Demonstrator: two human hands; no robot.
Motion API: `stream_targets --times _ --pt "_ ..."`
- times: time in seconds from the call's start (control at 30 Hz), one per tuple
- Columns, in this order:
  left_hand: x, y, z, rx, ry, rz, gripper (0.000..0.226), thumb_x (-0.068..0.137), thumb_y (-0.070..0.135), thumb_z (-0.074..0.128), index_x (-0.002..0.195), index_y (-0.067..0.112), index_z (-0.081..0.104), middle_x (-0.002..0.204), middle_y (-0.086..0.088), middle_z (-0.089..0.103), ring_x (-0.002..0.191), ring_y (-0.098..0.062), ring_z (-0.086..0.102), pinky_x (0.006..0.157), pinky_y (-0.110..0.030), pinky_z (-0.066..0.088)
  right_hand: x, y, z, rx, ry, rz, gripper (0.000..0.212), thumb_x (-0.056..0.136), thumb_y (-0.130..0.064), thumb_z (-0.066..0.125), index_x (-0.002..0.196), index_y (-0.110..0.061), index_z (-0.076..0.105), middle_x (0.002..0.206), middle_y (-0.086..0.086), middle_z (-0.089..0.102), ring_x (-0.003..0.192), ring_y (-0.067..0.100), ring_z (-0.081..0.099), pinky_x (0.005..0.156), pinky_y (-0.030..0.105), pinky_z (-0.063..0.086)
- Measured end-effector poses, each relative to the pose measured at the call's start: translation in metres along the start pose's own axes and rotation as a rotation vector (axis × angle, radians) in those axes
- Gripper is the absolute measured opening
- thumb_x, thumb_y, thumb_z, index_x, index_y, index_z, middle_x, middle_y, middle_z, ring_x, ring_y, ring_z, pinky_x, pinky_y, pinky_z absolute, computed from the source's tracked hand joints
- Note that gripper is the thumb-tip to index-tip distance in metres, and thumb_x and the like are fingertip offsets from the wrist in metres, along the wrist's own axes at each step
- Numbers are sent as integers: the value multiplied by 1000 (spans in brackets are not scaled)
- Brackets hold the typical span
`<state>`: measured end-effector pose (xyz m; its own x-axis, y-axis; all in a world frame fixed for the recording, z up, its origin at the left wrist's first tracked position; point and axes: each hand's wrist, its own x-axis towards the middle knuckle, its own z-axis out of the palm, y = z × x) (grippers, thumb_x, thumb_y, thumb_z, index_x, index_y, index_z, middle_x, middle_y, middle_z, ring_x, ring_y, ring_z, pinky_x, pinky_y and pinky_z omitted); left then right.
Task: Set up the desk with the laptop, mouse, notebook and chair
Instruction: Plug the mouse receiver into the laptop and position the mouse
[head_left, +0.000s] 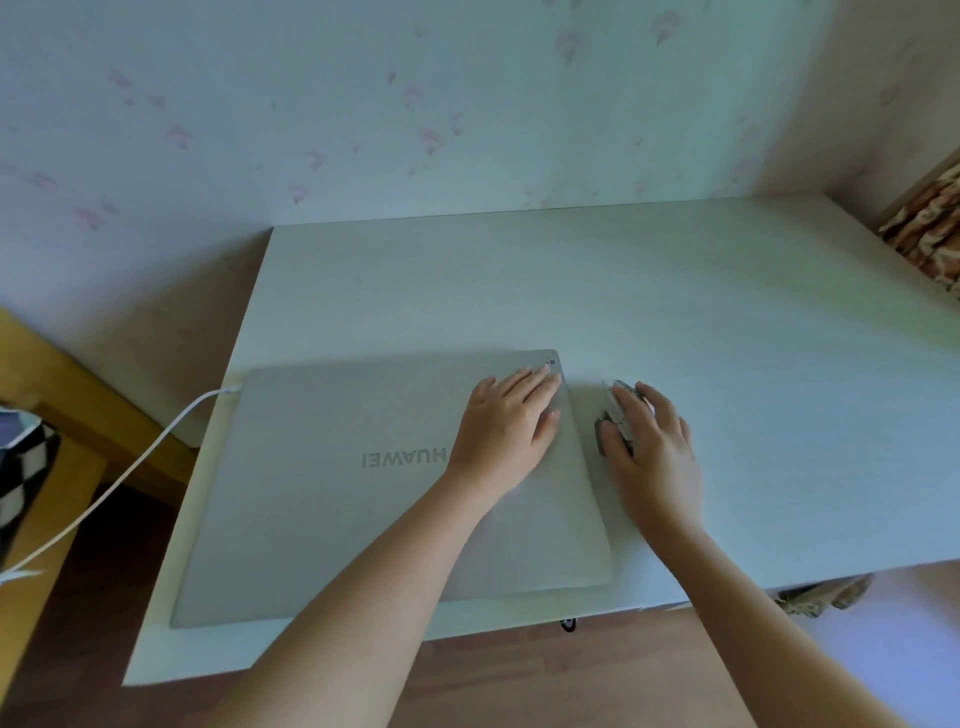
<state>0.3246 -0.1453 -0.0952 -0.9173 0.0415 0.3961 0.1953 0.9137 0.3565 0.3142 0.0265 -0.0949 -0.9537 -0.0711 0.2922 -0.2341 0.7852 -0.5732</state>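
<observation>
A closed silver laptop (363, 493) lies on the left half of the white desk (727, 322), lid logo facing away from me. My left hand (506, 421) rests flat on the lid near its far right corner, fingers straight. Just right of the laptop sits a grey mouse (613, 423), and my right hand (654, 441) covers it with fingers curled over its top. No notebook or chair is in view.
A white cable (130, 478) runs from the laptop's left edge down off the desk. A wooden piece of furniture (47, 395) and a checkered bag (23, 467) stand at the left. A patterned curtain (930, 234) hangs at the right, against the wallpapered wall.
</observation>
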Motion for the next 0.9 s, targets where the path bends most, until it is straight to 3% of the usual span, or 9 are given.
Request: stream_targets --times 0.07,0.17,0.3,0.37,0.57,0.67,0.77,0.83,0.9 --pt "3 9 -9 -201 -65 -66 49 95 42 44 140 21 47 148 4 44 138 -12 36 112 -42 30 9 -10 -10 472 7 210 36 90 -21 58 126 -21 57 129 0 56 114 11 54 93 33 49" --pt "14 32 -19 -431 -159 -143 67 88 54 56 147 31 33 156 14 25 144 -2 15 117 -30 14 20 -28 -32 1148 -43 533 27 94 -15 47 115 -16 64 104 1 69 89 5 66 71 21 54" --pt "34 57 -24 -538 -167 -169 79 75 63 66 143 38 35 156 19 21 144 -2 10 117 -40 15 22 -34 -51 1571 -236 723 40 96 -15 35 92 -14 75 96 10 73 92 24 70 82 37 55" --pt "42 63 -24 -519 -156 -169 74 72 62 69 138 39 44 155 19 24 144 -5 12 116 -46 17 20 -37 -54 1649 -264 751 44 95 -14 35 82 -15 78 93 10 74 86 23 72 79 38 55" --pt "52 65 -21 -515 -179 -204 50 78 51 70 125 40 59 155 19 23 144 -8 8 115 -47 13 18 -31 -51 1836 -267 821 28 81 -22 51 88 -12 76 103 10 72 95 25 70 90 42 51" --pt "53 66 -16 -483 -235 -173 48 85 46 64 131 36 55 157 19 15 145 -7 2 115 -44 8 18 -28 -47 1826 -295 802 31 83 -23 49 85 -12 77 101 9 73 94 23 70 93 37 50" --pt "50 66 -6 -396 -214 -142 41 95 36 54 135 30 53 159 15 14 146 -10 3 116 -43 9 20 -24 -42 1779 -292 796 38 92 -26 41 86 -14 76 97 7 72 89 20 70 85 32 52" --pt "47 57 -2 -257 -158 -107 40 99 28 46 138 27 49 158 12 18 146 -14 8 116 -46 14 22 -19 -40 1698 -328 682 29 93 -26 40 96 -14 66 96 8 66 88 21 66 77 31 54" --pt "42 45 -1 -122 -174 -138 47 101 35 39 147 25 34 160 10 12 147 -15 5 117 -45 12 24 -16 -39 1481 -304 557 20 92 -25 49 108 -17 56 99 9 62 90 26 64 75 36 55"
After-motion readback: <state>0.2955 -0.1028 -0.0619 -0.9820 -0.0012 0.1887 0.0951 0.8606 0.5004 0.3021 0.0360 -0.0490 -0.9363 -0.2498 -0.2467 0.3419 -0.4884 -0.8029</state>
